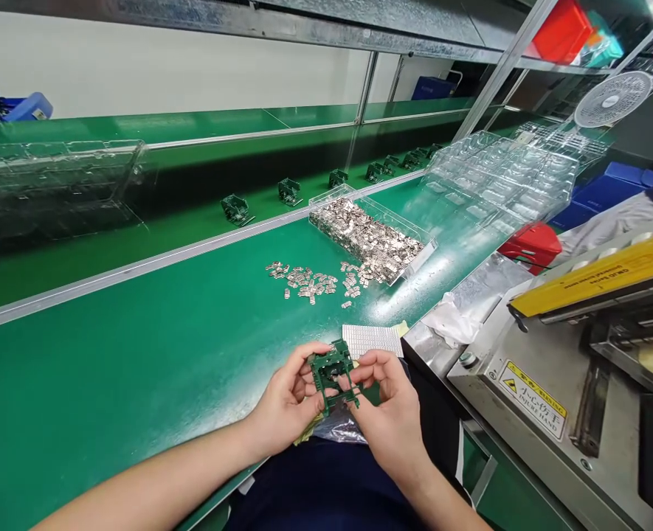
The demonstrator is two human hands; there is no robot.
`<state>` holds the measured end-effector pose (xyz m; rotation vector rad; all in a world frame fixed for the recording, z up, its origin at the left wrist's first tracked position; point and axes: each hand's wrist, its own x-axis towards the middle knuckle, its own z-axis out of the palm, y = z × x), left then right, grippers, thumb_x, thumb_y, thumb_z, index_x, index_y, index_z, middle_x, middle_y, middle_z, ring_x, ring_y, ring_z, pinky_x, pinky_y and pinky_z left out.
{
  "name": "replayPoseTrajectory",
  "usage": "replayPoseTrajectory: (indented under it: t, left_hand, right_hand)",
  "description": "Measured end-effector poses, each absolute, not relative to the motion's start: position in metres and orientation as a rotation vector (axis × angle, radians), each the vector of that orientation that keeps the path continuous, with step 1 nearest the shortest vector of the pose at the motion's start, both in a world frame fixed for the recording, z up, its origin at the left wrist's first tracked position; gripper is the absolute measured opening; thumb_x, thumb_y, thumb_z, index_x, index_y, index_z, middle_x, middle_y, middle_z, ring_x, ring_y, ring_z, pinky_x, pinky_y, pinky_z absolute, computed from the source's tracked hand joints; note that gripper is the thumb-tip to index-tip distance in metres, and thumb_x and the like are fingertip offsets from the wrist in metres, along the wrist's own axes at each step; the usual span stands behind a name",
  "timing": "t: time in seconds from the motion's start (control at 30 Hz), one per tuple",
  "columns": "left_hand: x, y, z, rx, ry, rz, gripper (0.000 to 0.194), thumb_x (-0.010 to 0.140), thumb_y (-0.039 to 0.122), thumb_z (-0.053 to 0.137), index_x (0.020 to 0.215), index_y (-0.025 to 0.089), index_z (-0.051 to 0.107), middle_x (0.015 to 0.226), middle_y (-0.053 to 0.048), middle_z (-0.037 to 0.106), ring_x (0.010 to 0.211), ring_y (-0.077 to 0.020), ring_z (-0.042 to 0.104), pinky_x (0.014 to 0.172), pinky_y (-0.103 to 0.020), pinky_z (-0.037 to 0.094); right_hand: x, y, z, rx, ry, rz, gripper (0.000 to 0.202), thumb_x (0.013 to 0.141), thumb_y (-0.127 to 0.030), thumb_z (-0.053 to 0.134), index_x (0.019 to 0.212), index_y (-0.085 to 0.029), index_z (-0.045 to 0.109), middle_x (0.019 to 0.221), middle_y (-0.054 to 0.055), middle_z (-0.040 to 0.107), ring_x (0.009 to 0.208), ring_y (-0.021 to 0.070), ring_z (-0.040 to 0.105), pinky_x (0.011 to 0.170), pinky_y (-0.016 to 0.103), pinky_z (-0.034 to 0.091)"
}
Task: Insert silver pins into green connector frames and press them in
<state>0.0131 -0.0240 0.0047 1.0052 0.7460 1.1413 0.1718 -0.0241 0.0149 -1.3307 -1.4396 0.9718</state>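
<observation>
Near the bench's front edge, my left hand (pixel 293 394) grips the left side of a green plastic frame (pixel 330 366), thumb below and fingers behind it. My right hand (pixel 384 391) is closed on the frame's right side, fingertips at its opening. Whether a small part is between those fingertips cannot be made out. Just behind the frame lies a sheet with rows of small silvery pieces (pixel 371 341). Farther back, small metal parts (pixel 311 284) are scattered beside a clear tray (pixel 423 258) heaped with similar ones.
Several green frames (pixel 290 192) stand in a row beyond the metal rail (pixel 182 254). Clear blister trays (pixel 503 177) are stacked at the back right. A metal machine (pixel 525 369) with a yellow bar and a warning label borders the green bench (pixel 110 383) on the right.
</observation>
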Motion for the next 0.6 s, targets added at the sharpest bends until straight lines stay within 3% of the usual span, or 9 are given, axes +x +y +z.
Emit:
replayPoseTrajectory:
  t: [0.27,0.4,0.6]
  left_hand:
    - [0.0133,-0.0293,-0.0022,1.177,0.845,1.156,0.027,0.093,0.023,0.055,0.119,0.028,0.049,0.09,0.001,0.058,0.077,-0.0067,0.056,0.072,-0.014,0.048]
    - [0.0137,-0.031,-0.0036,1.215,0.948,1.165,0.026,0.093,0.025,0.055,0.117,0.026,0.048,0.086,0.001,0.057,0.07,-0.0071,0.053,0.064,-0.014,0.046]
    - [0.0139,-0.0335,0.001,1.212,1.007,1.153,0.025,0.091,0.027,0.057,0.114,0.024,0.05,0.087,0.0,0.059,0.072,-0.0092,0.055,0.066,-0.017,0.047]
  right_hand:
    - [0.1677,-0.0291,0.0124,-1.311,-1.415,0.947,0.021,0.082,-0.021,0.065,0.097,-0.025,0.05,0.075,-0.004,0.063,0.069,0.0147,0.058,0.068,0.027,0.046]
    - [0.166,-0.0305,0.0109,-1.324,-1.388,0.889,0.018,0.083,-0.023,0.065,0.098,-0.024,0.054,0.088,0.0,0.06,0.074,0.0151,0.057,0.07,0.028,0.048]
    - [0.1643,-0.0272,0.015,-1.125,-1.088,1.351,0.023,0.081,-0.026,0.071,0.095,-0.023,0.053,0.087,0.001,0.06,0.08,0.0153,0.06,0.071,0.025,0.051]
